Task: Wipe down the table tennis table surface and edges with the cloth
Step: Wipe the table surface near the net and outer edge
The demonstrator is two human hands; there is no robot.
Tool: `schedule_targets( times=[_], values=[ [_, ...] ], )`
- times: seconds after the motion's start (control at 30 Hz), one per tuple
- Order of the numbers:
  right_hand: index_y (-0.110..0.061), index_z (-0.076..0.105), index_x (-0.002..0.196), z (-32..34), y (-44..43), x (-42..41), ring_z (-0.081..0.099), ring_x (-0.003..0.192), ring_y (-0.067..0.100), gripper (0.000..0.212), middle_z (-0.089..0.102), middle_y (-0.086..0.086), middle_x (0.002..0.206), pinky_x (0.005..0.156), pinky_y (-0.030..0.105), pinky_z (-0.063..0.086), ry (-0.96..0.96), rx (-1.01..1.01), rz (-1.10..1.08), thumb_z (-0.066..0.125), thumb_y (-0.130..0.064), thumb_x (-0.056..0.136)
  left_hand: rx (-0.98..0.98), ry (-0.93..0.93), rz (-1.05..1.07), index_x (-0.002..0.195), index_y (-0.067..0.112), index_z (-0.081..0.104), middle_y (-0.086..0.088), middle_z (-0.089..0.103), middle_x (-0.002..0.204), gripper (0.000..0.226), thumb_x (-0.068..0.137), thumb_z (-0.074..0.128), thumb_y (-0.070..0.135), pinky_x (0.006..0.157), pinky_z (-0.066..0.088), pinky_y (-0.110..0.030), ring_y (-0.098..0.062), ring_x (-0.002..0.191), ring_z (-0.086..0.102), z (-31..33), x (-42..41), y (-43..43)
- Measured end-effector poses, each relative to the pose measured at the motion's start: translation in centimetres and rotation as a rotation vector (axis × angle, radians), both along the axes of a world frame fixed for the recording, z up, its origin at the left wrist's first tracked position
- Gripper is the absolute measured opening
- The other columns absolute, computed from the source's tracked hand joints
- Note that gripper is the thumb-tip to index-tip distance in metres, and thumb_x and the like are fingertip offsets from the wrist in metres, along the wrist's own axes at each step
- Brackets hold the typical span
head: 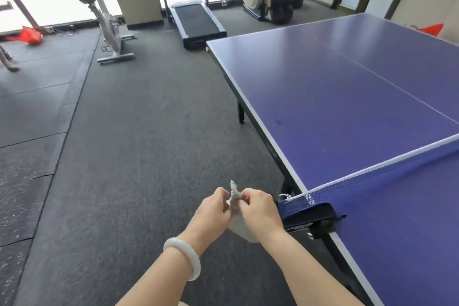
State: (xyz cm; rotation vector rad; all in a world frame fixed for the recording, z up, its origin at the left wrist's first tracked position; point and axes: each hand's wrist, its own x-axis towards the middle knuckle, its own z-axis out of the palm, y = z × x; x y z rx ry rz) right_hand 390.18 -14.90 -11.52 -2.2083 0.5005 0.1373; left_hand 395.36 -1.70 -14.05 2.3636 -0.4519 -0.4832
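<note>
Hands were held together just beside the blue bench (347, 107), near its net clamp (313, 219). The grey cloth (234, 197) was pinched between them, gripped by curled fingers of the left hand (214, 209) and the right hand (259, 209). Lettering on the clamp was too blurred to be read; the cloth was partly hidden by them.

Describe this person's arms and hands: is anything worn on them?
The left hand and right hand are bare, no gloves, and no sleeves show on the forearms. A smooth, pale whitish bangle circles the left wrist.
</note>
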Motion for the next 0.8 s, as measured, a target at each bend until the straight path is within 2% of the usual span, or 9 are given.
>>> schedule_targets(
  times=[0.1, 0.2, 0.33, 0.5, 0.6, 0.7, 0.8],
  values=[
    [-0.013, 0.066, 0.084, -0.2, -1.0, 3.6, 0.063, 0.086, 0.024, 0.019, 0.071, 0.005, 0.089, 0.075, 0.036, 0.048, 0.035, -0.010, -0.054, 0.054, -0.022, 0.096, -0.009, 0.014, -0.019, 0.078, 0.028, 0.046, 0.011, 0.057, 0.073, 0.018, 0.087, 0.060, 0.022, 0.056, 0.039, -0.013, 0.000, 0.064, 0.050, -0.7, 4.3, -1.8],
    [-0.019, 0.055, 0.073, -1.0, -1.3, 7.0, 0.062, 0.081, 0.022, 0.024, 0.068, 0.002, 0.085, 0.073, 0.036, 0.049, 0.061, 0.004, -0.151, 0.052, -0.021, 0.097, 0.008, 0.047, -0.089, 0.072, 0.023, 0.047, 0.010, 0.054, 0.068, 0.018, 0.083, 0.059, 0.016, 0.055, 0.038, -0.014, -0.002, 0.059, 0.045, -1.5, 9.2, -3.6],
    [-0.017, 0.061, 0.081, -2.2, -2.0, 12.3, 0.065, 0.081, 0.019, 0.022, 0.069, -0.001, 0.085, 0.071, 0.035, 0.051, 0.112, 0.044, -0.343, 0.052, -0.026, 0.098, 0.023, 0.077, -0.274, 0.067, 0.026, 0.048, 0.011, 0.054, 0.069, 0.024, 0.080, 0.063, 0.013, 0.054, 0.037, -0.010, 0.000, 0.061, 0.045, -2.3, 16.8, -5.9],
    [-0.018, 0.068, 0.082, -3.1, -4.1, 17.7, 0.062, 0.073, 0.006, 0.019, 0.068, -0.007, 0.077, 0.058, 0.021, 0.046, 0.102, 0.145, -0.711, 0.059, -0.026, 0.097, -0.030, 0.109, -0.520, 0.078, 0.028, 0.060, 0.013, 0.058, 0.073, 0.014, 0.087, 0.070, 0.024, 0.056, 0.039, -0.007, 0.003, 0.067, 0.050, -2.5, 25.1, -9.8],
    [-0.020, 0.071, 0.083, -3.1, -5.1, 18.9, 0.064, 0.077, 0.004, 0.016, 0.069, -0.011, 0.078, 0.059, 0.019, 0.045, 0.063, 0.184, -0.915, 0.062, -0.023, 0.096, -0.045, 0.143, -0.650, 0.080, 0.029, 0.061, 0.011, 0.061, 0.077, 0.012, 0.088, 0.069, 0.026, 0.051, 0.039, -0.008, 0.000, 0.068, 0.053, -2.4, 27.3, -12.7],
    [-0.020, 0.071, 0.083, -2.5, -6.6, 18.8, 0.060, 0.071, 0.002, 0.016, 0.067, -0.013, 0.075, 0.055, 0.017, 0.041, 0.040, 0.092, -1.071, 0.063, -0.025, 0.096, -0.069, 0.219, -0.778, 0.084, 0.030, 0.060, 0.013, 0.063, 0.081, 0.011, 0.089, 0.067, 0.024, 0.051, 0.039, -0.006, -0.001, 0.069, 0.055, -2.6, 27.7, -16.2],
    [-0.012, 0.059, 0.072, -2.2, -8.8, 17.5, 0.052, 0.061, 0.014, 0.028, 0.060, -0.001, 0.065, 0.050, 0.023, 0.033, 0.079, -0.095, -1.194, 0.060, -0.025, 0.097, -0.065, 0.229, -0.999, 0.091, 0.024, 0.060, 0.014, 0.062, 0.083, 0.008, 0.088, 0.067, 0.020, 0.054, 0.039, -0.007, -0.003, 0.070, 0.055, -2.8, 26.4, -20.0]
  ],
)
